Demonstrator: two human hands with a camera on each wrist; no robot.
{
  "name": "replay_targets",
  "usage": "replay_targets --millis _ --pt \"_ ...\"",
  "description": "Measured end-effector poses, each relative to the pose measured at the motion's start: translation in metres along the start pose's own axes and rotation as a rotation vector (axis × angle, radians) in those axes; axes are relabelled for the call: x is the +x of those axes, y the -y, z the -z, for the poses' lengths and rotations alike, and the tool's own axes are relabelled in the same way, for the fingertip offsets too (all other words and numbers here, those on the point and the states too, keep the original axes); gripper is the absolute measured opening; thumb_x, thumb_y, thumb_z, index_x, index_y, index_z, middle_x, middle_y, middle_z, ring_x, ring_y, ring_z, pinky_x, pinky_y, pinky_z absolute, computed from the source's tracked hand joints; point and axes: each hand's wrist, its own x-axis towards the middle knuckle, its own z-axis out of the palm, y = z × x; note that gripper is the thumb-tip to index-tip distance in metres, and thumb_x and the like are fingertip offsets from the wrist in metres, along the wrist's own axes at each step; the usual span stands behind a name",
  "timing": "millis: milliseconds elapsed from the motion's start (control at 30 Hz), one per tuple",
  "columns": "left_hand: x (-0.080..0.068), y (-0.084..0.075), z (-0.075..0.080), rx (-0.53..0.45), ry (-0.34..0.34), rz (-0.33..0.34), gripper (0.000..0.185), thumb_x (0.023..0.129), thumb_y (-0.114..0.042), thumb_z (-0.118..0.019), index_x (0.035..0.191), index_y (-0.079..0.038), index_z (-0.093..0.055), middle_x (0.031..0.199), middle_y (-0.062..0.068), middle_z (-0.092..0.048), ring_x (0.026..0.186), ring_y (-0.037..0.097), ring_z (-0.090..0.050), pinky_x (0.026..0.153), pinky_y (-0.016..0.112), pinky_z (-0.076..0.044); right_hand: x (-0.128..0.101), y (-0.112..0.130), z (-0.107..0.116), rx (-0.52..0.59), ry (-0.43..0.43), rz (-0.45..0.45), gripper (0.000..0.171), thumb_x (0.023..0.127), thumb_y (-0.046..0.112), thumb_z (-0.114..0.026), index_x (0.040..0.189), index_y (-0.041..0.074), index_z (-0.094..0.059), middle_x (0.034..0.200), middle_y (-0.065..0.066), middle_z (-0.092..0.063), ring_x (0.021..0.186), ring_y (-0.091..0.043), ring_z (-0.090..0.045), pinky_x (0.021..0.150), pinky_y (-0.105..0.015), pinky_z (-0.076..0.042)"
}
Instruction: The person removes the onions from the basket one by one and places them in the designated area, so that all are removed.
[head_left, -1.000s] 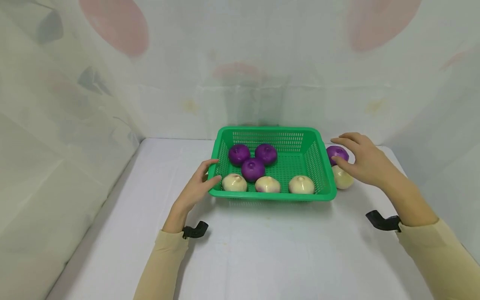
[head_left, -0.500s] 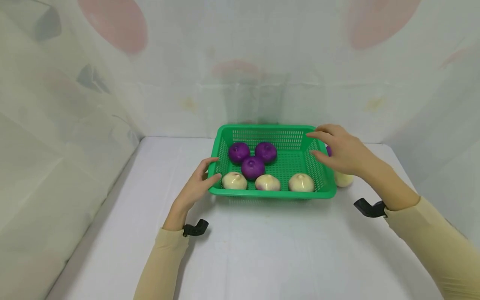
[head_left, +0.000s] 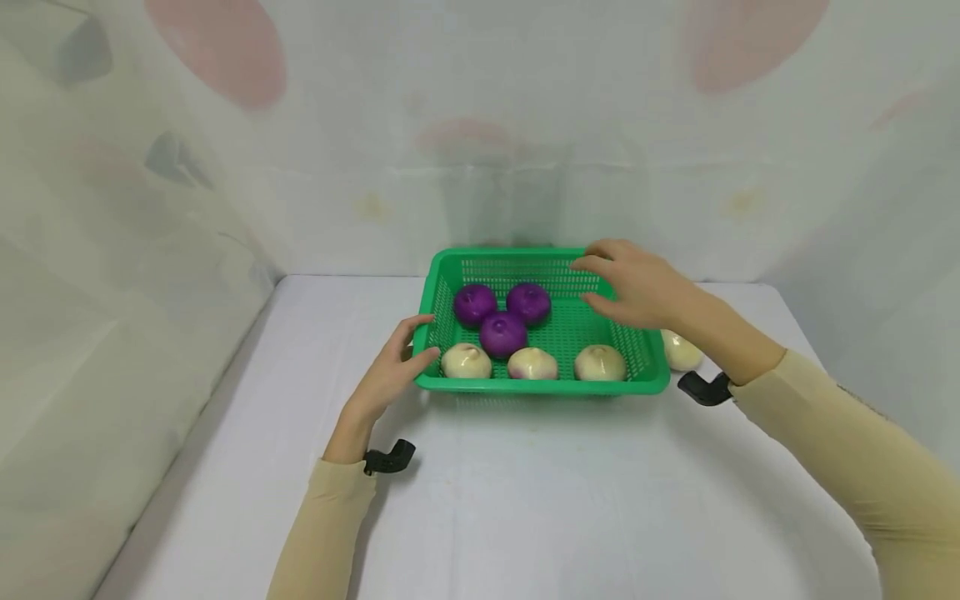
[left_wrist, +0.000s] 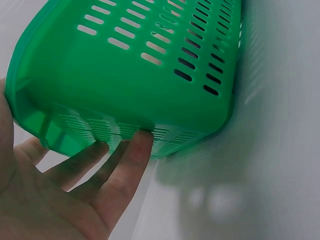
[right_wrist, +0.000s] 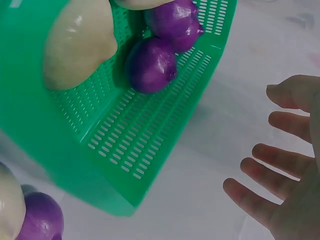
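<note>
Left hand: the left hand is laid against the near left corner of the green basket; in the left wrist view its straight fingertips are seen pressed to the basket's outer wall, with nothing grasped.
Right hand: the right hand is held above the basket's far right part, fingers spread and relaxed, released and holding nothing.
Basket: it is set on the white desk, towards the back.
Purple onions: three are grouped in the basket's far left part, touching one another.
White onions: three are lined along the basket's near wall.
Outside the basket: one white onion is left on the desk just beside the right wall; in the right wrist view a purple onion is seen next to it.
</note>
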Motion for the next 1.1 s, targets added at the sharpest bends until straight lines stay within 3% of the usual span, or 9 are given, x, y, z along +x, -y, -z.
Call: replay_targets --millis 300,567,800,1100 --pt "-0.015 -0.025 -0.004 -0.017 0.004 0.007 0.060 0.104 -0.023 -0.060 0.156 -0.017 -0.033 0.159 0.017 -0.032 0.138 0.041 -0.042 0.105 0.061 -0.038 0.029 -0.003 -0.009 0.019 0.032 -0.008 0.043 0.095 0.024 -0.069 0.135 0.007 -0.062 0.135 -0.021 -0.055 0.125 -0.040 -0.051 0.097 -0.057 -0.048" --pt "-0.014 -0.024 -0.006 -0.017 0.002 -0.003 0.058 0.104 -0.022 -0.059 0.156 -0.018 -0.033 0.159 0.017 -0.031 0.139 0.041 -0.041 0.107 0.062 -0.036 0.049 -0.008 -0.026 0.023 0.047 -0.024 0.044 0.096 0.024 -0.068 0.136 0.006 -0.061 0.138 -0.021 -0.053 0.127 -0.041 -0.049 0.095 -0.058 -0.048" --pt "-0.014 -0.025 -0.007 -0.007 0.000 -0.005 0.059 0.104 -0.021 -0.059 0.157 -0.016 -0.033 0.160 0.014 -0.032 0.140 0.043 -0.040 0.107 0.063 -0.036 0.066 -0.013 -0.049 0.027 0.105 -0.016 0.046 0.095 0.027 -0.066 0.136 0.006 -0.061 0.138 -0.022 -0.053 0.129 -0.043 -0.048 0.102 -0.057 -0.043" --pt "-0.013 -0.027 -0.012 -0.015 0.005 0.004 0.060 0.104 -0.022 -0.060 0.157 -0.016 -0.032 0.162 0.016 -0.027 0.142 0.045 -0.037 0.107 0.065 -0.036 0.078 -0.017 -0.074 -0.001 0.197 -0.036 0.047 0.097 0.026 -0.062 0.140 0.009 -0.059 0.141 -0.019 -0.049 0.126 -0.039 -0.047 0.086 -0.055 -0.052"
